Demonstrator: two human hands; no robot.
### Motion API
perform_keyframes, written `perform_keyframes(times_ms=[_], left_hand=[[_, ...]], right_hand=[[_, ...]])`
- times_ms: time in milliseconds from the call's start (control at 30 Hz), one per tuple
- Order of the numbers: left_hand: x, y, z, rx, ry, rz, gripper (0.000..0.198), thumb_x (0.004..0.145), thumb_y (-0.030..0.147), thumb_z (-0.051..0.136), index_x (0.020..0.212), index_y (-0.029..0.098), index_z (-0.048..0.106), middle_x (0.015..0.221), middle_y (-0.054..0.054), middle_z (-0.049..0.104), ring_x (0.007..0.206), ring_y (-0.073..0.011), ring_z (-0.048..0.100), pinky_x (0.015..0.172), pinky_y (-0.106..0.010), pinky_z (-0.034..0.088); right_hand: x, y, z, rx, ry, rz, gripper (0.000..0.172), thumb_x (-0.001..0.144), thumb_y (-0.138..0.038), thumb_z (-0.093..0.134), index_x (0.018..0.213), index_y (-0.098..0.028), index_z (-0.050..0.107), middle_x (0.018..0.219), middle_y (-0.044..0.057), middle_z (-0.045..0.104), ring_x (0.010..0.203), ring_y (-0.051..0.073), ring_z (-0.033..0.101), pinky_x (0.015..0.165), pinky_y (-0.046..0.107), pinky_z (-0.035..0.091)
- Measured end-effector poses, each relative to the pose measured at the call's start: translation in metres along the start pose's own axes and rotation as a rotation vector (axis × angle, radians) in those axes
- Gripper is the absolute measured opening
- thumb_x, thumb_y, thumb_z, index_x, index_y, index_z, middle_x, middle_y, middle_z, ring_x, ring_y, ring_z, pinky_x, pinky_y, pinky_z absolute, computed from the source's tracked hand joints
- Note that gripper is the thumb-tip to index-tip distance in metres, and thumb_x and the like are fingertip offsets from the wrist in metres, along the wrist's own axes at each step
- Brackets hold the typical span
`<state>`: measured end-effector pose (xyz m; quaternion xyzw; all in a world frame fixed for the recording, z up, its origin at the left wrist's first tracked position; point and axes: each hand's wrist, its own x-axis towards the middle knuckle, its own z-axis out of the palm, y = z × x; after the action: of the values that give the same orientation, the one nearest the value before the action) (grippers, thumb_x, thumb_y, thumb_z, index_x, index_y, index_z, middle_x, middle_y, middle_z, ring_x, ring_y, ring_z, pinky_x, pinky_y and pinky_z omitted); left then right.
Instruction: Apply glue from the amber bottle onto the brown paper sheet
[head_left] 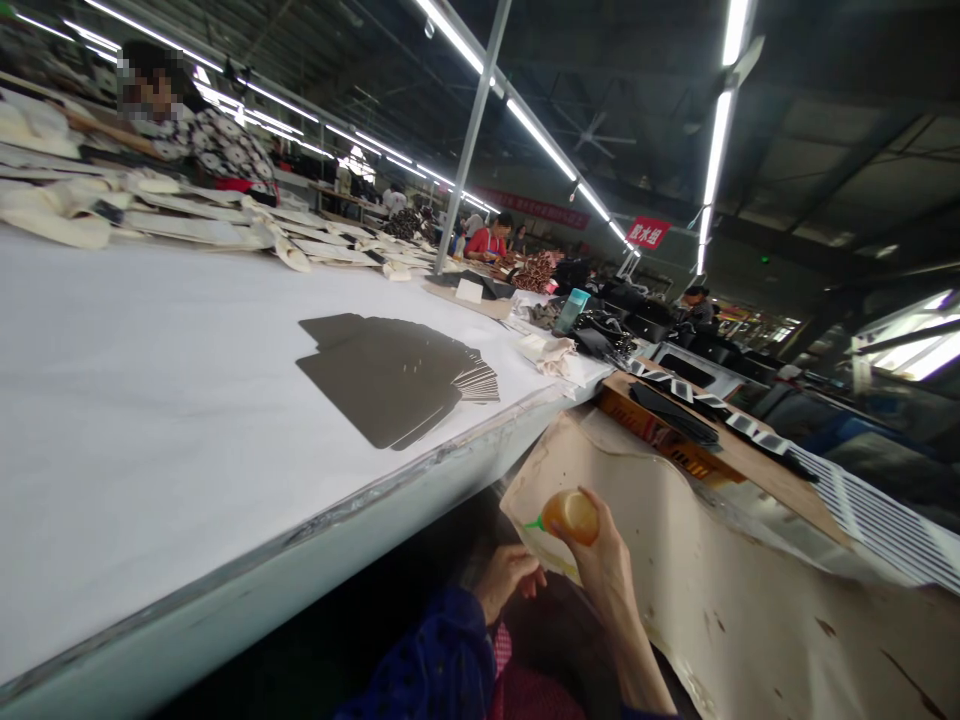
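My right hand (607,560) is wrapped round a squeeze bottle (574,515) of amber liquid. The bottle is tilted on its side, its green nozzle (534,524) pointing left. Just below the nozzle, my left hand (511,580) has its fingers curled together; whatever they may hold is hidden. Both hands are low in front of me, beside the near edge of a stained cream sheet (637,500). On the white table (187,400) to the left lies a fanned stack of dark grey-brown flat pieces (382,370).
Cream strips (217,230) are heaped along the table's far side, with a person (225,140) behind them. A metal pole (472,130) rises from the table. A teal-lidded bottle (571,310) stands beyond. Right, a brown board (780,470) carries black and white pieces.
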<state>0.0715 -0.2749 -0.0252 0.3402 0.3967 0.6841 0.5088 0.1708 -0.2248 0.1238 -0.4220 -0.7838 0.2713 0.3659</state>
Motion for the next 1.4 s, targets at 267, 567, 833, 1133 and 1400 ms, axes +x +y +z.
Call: perform_keyframes(times_ms=[267,567,833,1133,1400], left_hand=[[0.006,-0.011,-0.003,0.059,-0.028,-0.03,0.035,0.07,0.039,0.059,0.078,0.007,0.069,0.07,-0.008,0.066,0.051,-0.0103,0.051,0.053,-0.025,0.035],[-0.001,0.0,0.005,-0.025,-0.11,-0.023,0.052,0.078,0.055,0.055,0.091,0.006,0.068,0.079,-0.011,0.068,0.053,-0.0103,0.053,0.053,-0.024,0.036],[-0.003,0.004,0.011,-0.046,-0.081,-0.008,0.045,0.075,0.049,0.057,0.087,0.007,0.066,0.076,-0.011,0.067,0.051,-0.0096,0.051,0.052,-0.024,0.034],[0.003,-0.004,0.011,-0.029,-0.062,0.006,0.05,0.075,0.057,0.059,0.08,0.008,0.064,0.069,-0.009,0.065,0.046,-0.0093,0.048,0.05,-0.024,0.033],[0.01,-0.012,0.019,0.015,0.056,-0.023,0.04,0.067,0.048,0.052,0.068,0.009,0.062,0.057,-0.007,0.06,0.042,-0.01,0.046,0.047,-0.025,0.031]], right_hand=[[-0.008,0.022,-0.007,0.043,-0.105,0.056,0.083,0.064,-0.062,0.07,0.133,-0.018,0.052,0.105,0.007,0.066,0.092,0.026,0.062,0.086,0.038,0.048],[-0.006,0.023,-0.001,0.084,-0.088,0.113,0.088,0.062,-0.063,0.071,0.135,-0.018,0.05,0.11,0.008,0.065,0.096,0.026,0.062,0.086,0.036,0.049],[-0.012,0.022,0.02,0.275,0.006,0.132,0.09,0.063,-0.064,0.072,0.136,-0.016,0.048,0.12,0.01,0.06,0.104,0.026,0.059,0.089,0.035,0.049],[-0.019,0.016,-0.024,-0.016,0.239,0.172,0.088,0.061,-0.072,0.071,0.134,-0.027,0.053,0.11,0.008,0.063,0.097,0.029,0.06,0.087,0.043,0.047],[-0.018,0.019,0.0,-0.015,0.091,0.099,0.092,0.062,-0.07,0.066,0.135,-0.017,0.051,0.116,0.012,0.063,0.1,0.029,0.06,0.091,0.042,0.048]])
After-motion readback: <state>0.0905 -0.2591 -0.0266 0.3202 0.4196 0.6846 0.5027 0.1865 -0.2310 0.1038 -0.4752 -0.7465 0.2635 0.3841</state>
